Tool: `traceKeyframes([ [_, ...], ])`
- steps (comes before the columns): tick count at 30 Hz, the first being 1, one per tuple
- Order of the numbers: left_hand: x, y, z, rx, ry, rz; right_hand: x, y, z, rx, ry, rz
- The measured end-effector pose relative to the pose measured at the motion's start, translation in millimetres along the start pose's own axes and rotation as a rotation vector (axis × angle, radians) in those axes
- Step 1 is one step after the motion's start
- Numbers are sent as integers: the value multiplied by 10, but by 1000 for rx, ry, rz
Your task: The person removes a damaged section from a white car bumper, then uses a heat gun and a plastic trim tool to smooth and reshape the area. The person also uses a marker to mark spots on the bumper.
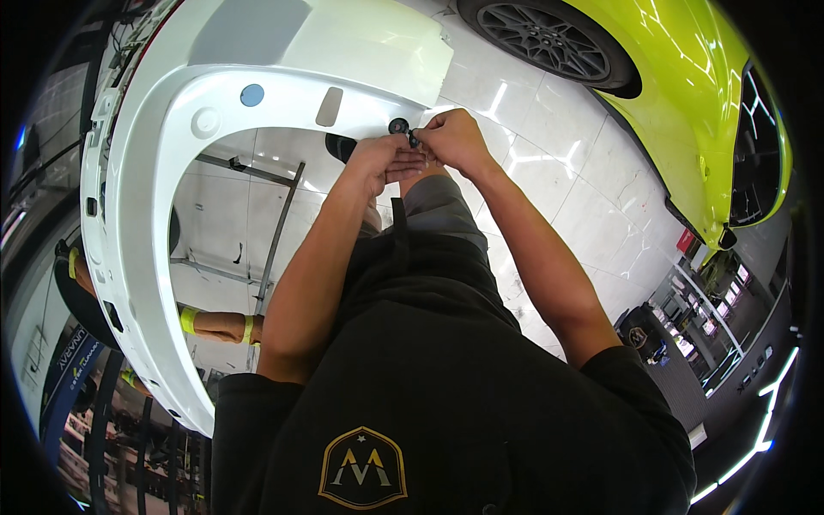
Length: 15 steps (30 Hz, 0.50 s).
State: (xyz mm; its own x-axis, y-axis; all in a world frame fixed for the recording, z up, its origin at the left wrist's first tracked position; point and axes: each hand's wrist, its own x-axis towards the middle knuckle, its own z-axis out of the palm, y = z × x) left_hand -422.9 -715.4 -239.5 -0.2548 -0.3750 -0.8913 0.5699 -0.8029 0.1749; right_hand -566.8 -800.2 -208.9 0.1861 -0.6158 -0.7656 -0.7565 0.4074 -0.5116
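A small black round part [398, 126] sits at the fingertips of my left hand [382, 163], by the edge of a white car bumper [296, 99]. The left thumb and index finger close on it, while the other fingers lie stretched out below. Close against it, my right hand [455, 140] pinches a smaller black piece [415, 138]. Whether the two black pieces are joined I cannot tell, as the fingers cover part of them. Both hands are in front of my knees. The bumper has an oblong cutout [330, 106] and a blue-grey round spot [251, 94] near the hands.
Dark metal stand bars [279, 232] show inside the bumper's curve, with yellow-banded brown padded supports [219, 326] to the left. A yellow-green car [687, 112] with a dark wheel [545, 39] stands at the upper right. The floor has pale tiles [549, 172].
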Motion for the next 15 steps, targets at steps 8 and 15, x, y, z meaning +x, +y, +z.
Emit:
traceKeyframes([
  [8, 50, -125, -83, 10, 33, -49, -12, 11, 39, -1, -28, -15],
  [15, 93, -213, -119, -121, 4, -22, -18, 15, 28, 32, -40, 5],
])
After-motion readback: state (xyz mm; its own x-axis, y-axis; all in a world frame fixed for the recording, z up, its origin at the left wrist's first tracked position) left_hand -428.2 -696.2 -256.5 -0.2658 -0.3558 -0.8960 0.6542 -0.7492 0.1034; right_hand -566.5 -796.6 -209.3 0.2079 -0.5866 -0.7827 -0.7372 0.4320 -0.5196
